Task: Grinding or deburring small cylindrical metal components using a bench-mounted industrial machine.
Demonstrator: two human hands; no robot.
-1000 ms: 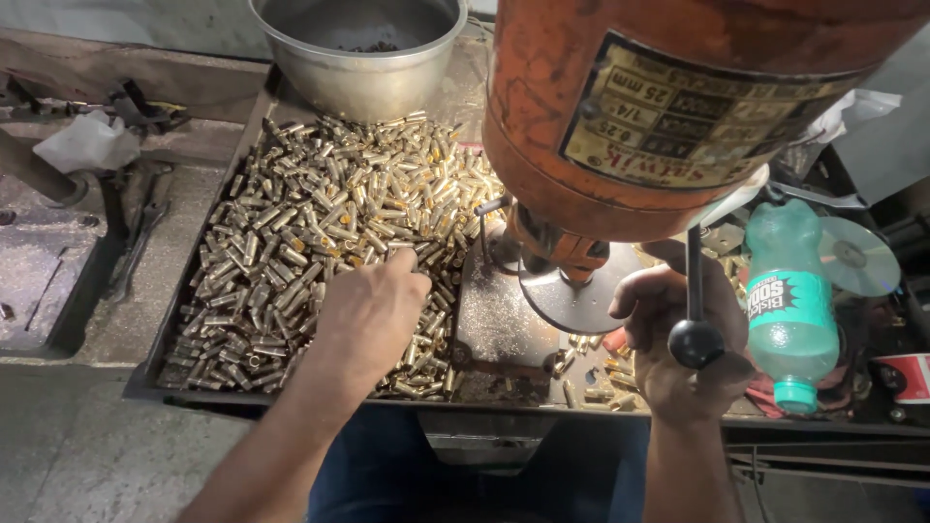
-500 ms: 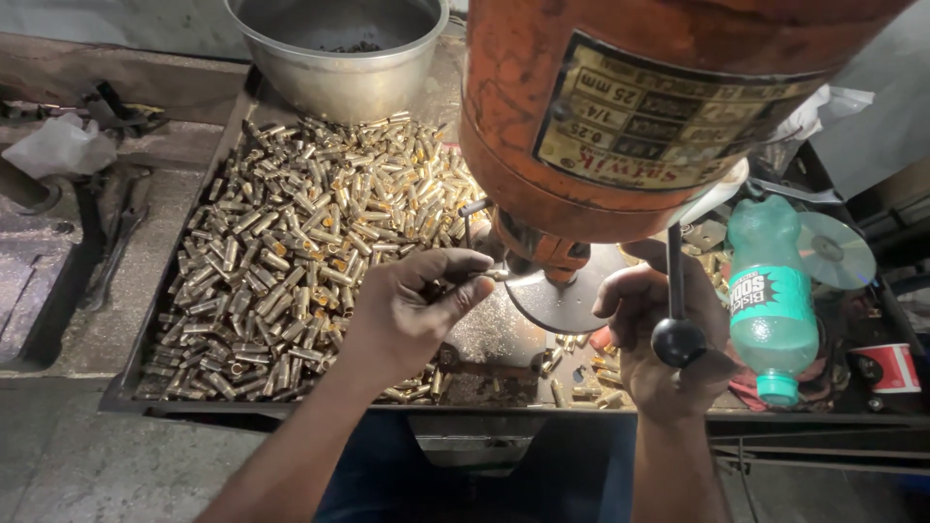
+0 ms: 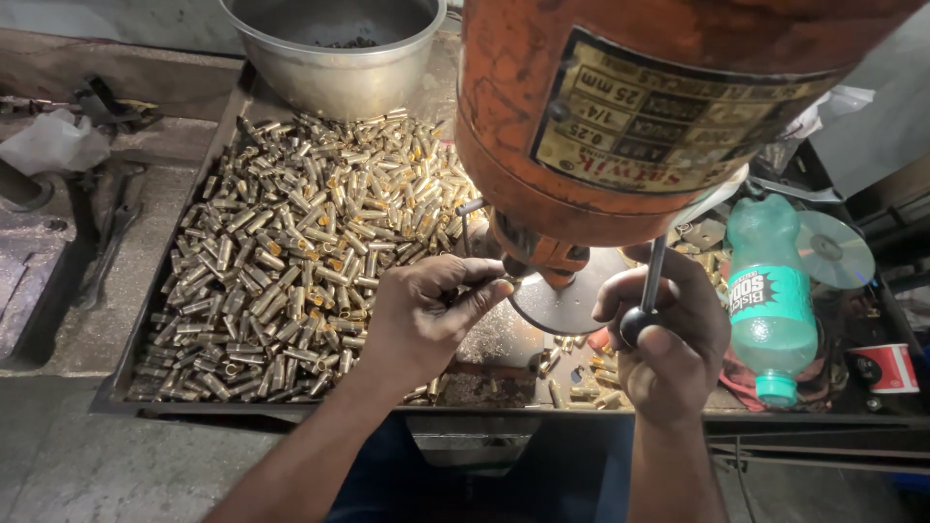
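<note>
Brass piece: not clearly visible, hidden between the fingertips of the left hand [image 3: 421, 320], so can't confirm what, if anything, is pinched. Left grip pressed together, thumb and forefinger tips meeting just left of the spindle nose [image 3: 542, 263], pointing right toward it. Right hand [image 3: 668, 339] wrapped closed around the black ball knob [image 3: 636, 324] of the feed lever [image 3: 655, 276], whose thin rod runs up and away under the machine head.

Key relation: the spot under the spindle, over the round work table [image 3: 572, 300], lies right of and touching-close to the left fingertips; left hand is the nearer one, right hand sits just right of the round table on the lever. Forefinger long axis runs left-to-right, slightly away.

Outward: orange drill press head [image 3: 601, 126] fills the upper right, worn plate on its front. Left of the hands, a big heap of brass cylinders [image 3: 291, 261] lying every which way in a shallow metal tray [image 3: 126, 397] on the bench. Far end of tray, a steel bowl [image 3: 334, 68]. A few loose brass bits near the right hand. Right side: green plastic bottle [image 3: 770, 300] lying near-far, cap toward near edge, a shiny disc [image 3: 833, 247] beyond it, red-and-white paper cup [image 3: 883, 368] further right. Far left, dark tools and a crumpled rag [image 3: 53, 140].
</note>
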